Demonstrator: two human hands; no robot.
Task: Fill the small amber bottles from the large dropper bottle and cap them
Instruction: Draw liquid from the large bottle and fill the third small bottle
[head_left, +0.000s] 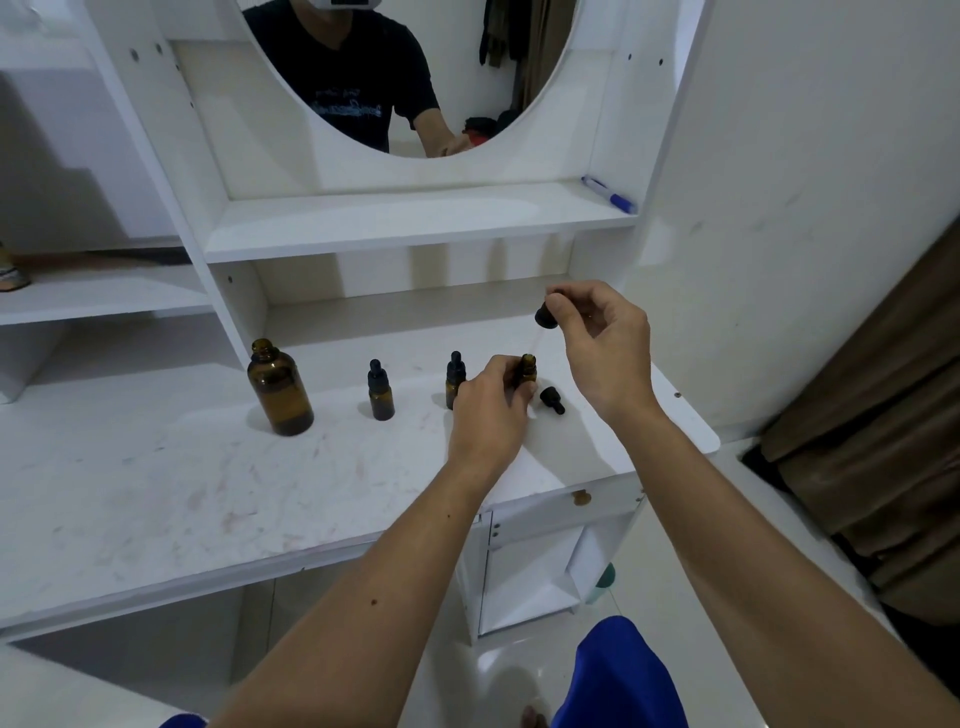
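The large amber bottle (279, 389) stands uncapped at the left of the white tabletop (208, 493). My left hand (488, 410) grips an open small amber bottle (527, 370) upright on the table. Above it my right hand (602, 343) pinches the big black dropper cap (545, 315), its thin glass pipette slanting down toward the small bottle's mouth. Two capped small bottles stand on the table, one in the middle (381, 391), one (455, 378) partly behind my left hand. A small black dropper cap (551, 400) lies just right of the held bottle.
A white shelf with a blue marker (609, 195) runs above the table, under a round mirror (405, 73). The table's rounded right corner (701, 436) is near my right wrist. A brown curtain (883, 415) hangs at the right.
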